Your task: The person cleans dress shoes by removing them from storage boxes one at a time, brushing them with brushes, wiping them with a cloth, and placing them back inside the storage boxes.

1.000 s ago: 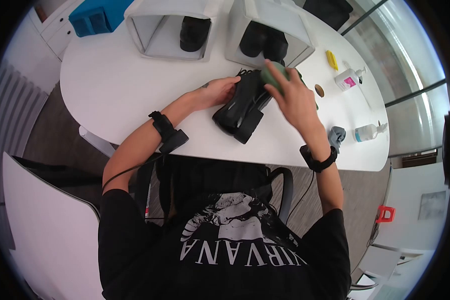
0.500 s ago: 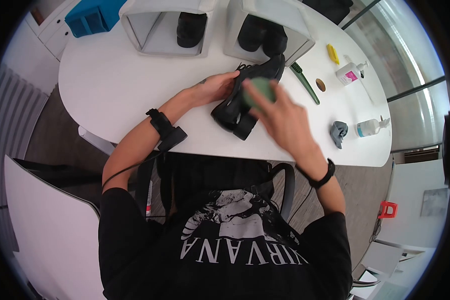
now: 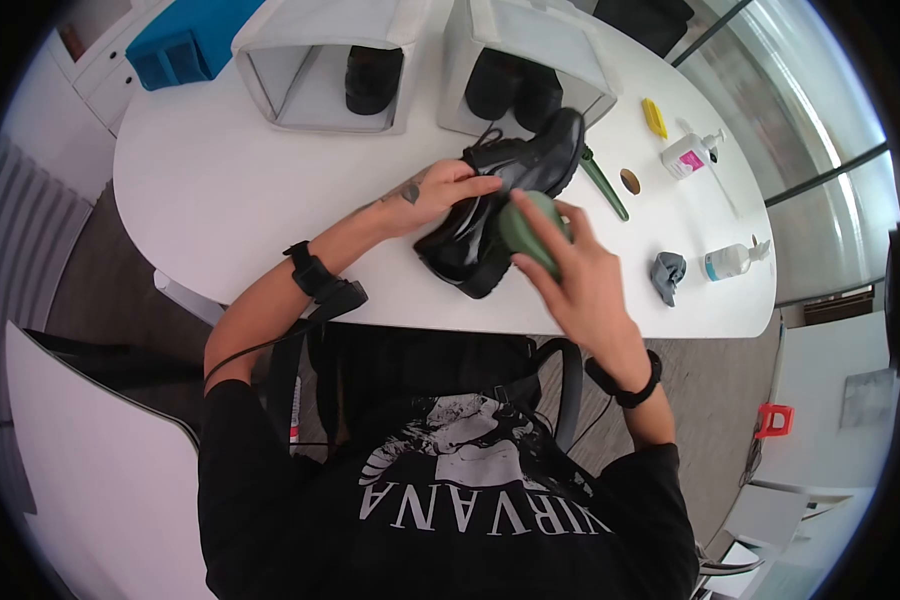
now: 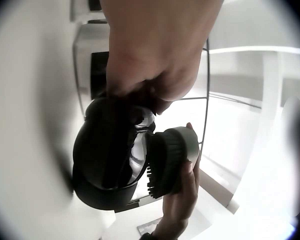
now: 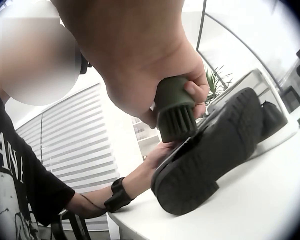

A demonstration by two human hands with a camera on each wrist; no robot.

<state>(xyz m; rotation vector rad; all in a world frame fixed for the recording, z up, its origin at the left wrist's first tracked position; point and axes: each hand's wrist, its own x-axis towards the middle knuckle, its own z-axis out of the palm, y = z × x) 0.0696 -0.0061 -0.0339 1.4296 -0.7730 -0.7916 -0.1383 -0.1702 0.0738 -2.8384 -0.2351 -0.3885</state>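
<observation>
A black lace-up leather shoe (image 3: 458, 250) lies tilted over the white table, its toe pointing away toward the boxes. My left hand (image 3: 428, 203) holds it at the ankle, thumb across the upper and the other fingers hidden. In the right wrist view the shoe's treaded sole (image 5: 210, 165) faces the camera. With my right hand (image 3: 588, 290) I grip a rounded green brush (image 3: 522, 238) by its back, against the side of the shoe. Dark bristles (image 4: 162, 162) point at the glossy leather in the left wrist view.
Two white fabric boxes (image 3: 315, 128) hold black shoes (image 3: 374, 82) behind the work. A long-handled green brush (image 3: 606, 185), a yellow object (image 3: 654, 118), two pump bottles (image 3: 686, 158) and a grey cloth (image 3: 667, 275) lie to the right. A blue case (image 3: 185, 45) stands far left.
The round brush has moved from near the toe back toward the heel. The shoe has turned, showing more of its upper, and my left thumb now lies over it.
</observation>
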